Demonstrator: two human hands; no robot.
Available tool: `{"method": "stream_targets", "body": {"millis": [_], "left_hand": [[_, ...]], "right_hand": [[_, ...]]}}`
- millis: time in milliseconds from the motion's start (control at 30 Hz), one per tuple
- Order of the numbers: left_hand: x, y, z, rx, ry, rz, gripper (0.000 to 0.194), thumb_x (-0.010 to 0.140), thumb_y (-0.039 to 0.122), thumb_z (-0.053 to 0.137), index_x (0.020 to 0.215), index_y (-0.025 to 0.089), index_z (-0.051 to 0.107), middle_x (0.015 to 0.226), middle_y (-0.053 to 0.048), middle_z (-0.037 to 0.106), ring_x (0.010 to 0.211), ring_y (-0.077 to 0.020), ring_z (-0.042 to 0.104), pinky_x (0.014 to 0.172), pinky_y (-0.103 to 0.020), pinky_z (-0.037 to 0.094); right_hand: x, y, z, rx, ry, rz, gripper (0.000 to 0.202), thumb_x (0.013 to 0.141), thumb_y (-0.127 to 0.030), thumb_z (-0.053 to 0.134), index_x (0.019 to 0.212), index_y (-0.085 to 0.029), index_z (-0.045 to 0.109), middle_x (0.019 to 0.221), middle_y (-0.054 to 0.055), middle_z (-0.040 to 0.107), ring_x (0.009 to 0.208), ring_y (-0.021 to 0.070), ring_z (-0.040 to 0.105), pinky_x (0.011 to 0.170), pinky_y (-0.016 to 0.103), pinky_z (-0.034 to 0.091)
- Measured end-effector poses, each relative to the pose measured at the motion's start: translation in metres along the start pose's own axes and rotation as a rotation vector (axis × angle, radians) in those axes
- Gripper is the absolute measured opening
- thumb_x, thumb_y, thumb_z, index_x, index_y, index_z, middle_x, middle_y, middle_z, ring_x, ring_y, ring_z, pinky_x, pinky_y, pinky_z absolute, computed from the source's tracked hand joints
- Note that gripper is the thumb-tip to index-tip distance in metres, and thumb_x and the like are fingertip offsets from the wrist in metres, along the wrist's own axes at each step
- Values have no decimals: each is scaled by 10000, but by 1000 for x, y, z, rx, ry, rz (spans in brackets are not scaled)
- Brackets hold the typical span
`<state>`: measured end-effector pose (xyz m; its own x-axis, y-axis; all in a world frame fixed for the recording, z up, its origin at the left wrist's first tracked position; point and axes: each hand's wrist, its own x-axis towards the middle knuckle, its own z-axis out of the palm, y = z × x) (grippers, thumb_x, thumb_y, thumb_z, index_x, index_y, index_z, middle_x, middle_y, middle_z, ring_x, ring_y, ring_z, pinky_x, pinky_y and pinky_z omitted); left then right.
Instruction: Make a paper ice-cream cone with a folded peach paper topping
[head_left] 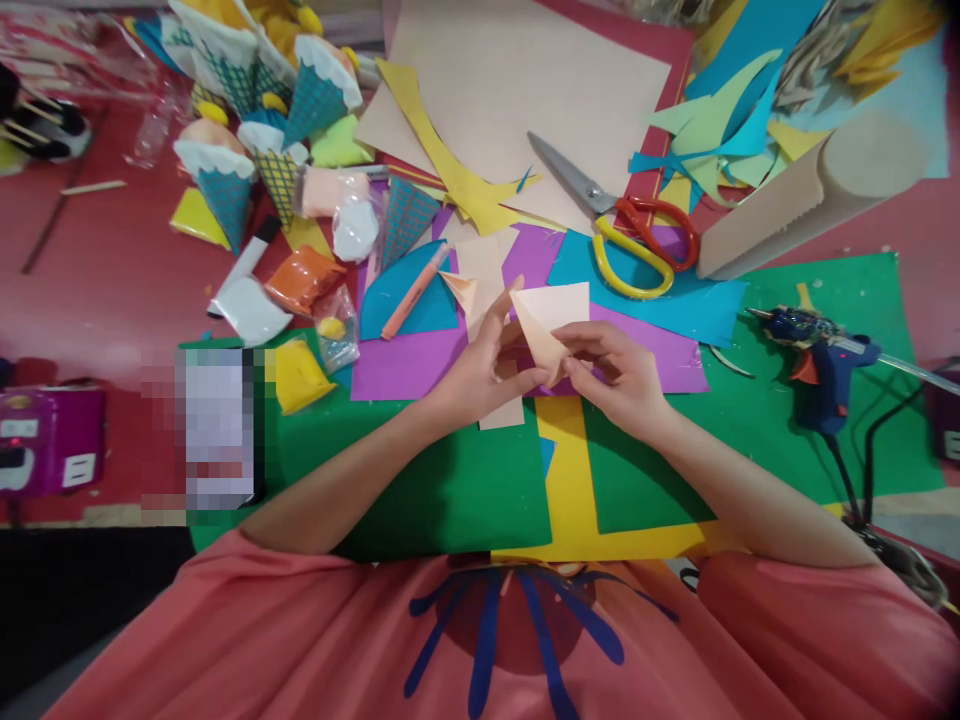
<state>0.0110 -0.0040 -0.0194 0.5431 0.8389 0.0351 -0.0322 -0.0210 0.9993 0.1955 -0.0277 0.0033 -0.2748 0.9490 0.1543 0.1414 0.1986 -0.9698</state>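
Between my two hands is a small piece of cream paper [566, 305], its left side curled over toward a cone shape. My left hand [487, 365] grips the curled side, thumb at the lower tip and a finger raised behind it. With thumb and fingertips, my right hand [619, 370] pinches the lower right edge. Beneath lie purple sheets [405, 370] and a cream paper strip [480, 260]. Just left of the paper sit a small folded cream cone [459, 290], an orange pen [415, 292] and a blue paper piece [382, 305].
Scissors [600, 200] with red and yellow handles lie ahead. A blue glue gun [832, 370] with a cable rests at right on green sheets [450, 480]. Decorated paper cones [225, 185], clay packets [300, 375] and a phone [219, 425] are at left. A paper roll [795, 200] lies right.
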Motion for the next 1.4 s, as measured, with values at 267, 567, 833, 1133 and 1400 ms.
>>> {"method": "stream_targets", "body": {"millis": [267, 567, 833, 1133, 1400], "left_hand": [[0, -5, 0, -97, 34, -104, 552, 781, 489, 685, 1175, 239, 389, 1057, -60, 672, 980, -176, 679, 795, -277, 568], [13, 18, -4, -172, 30, -253, 463, 790, 420, 661, 1131, 200, 439, 981, -49, 689, 879, -180, 690, 716, -275, 546], [17, 17, -3, -15, 94, -260, 382, 796, 321, 578, 1141, 182, 491, 1001, -37, 660, 892, -170, 656, 699, -260, 519], [8, -4, -7, -38, -18, -146, 433, 840, 430, 598, 1190, 215, 460, 1066, -63, 643, 934, -157, 655, 705, -225, 515], [8, -6, -8, -25, -14, -104, 618, 780, 405, 692, 1279, 258, 359, 1020, -40, 631, 891, -152, 653, 695, -233, 518]], "right_hand": [[1, 2, -2, -43, 27, -14, 231, 894, -228, 558, 1121, -193, 587, 1074, 72, 694, 945, 136, 684, 760, 248, 556], [10, -2, -12, -352, 151, -148, 347, 832, -341, 656, 1149, -235, 560, 1211, 88, 631, 1161, 236, 573, 964, 431, 480], [16, 16, -4, 83, 31, 197, 643, 749, -546, 693, 1256, -243, 438, 1182, 88, 560, 895, 160, 615, 741, 312, 550], [13, 16, -1, 262, -4, 329, 599, 729, -456, 744, 1184, -200, 450, 815, 0, 620, 719, 127, 612, 617, 254, 502], [10, 13, 1, 268, -14, 393, 459, 747, -464, 716, 1040, -194, 487, 590, -72, 549, 517, 79, 506, 483, 205, 357]]}}
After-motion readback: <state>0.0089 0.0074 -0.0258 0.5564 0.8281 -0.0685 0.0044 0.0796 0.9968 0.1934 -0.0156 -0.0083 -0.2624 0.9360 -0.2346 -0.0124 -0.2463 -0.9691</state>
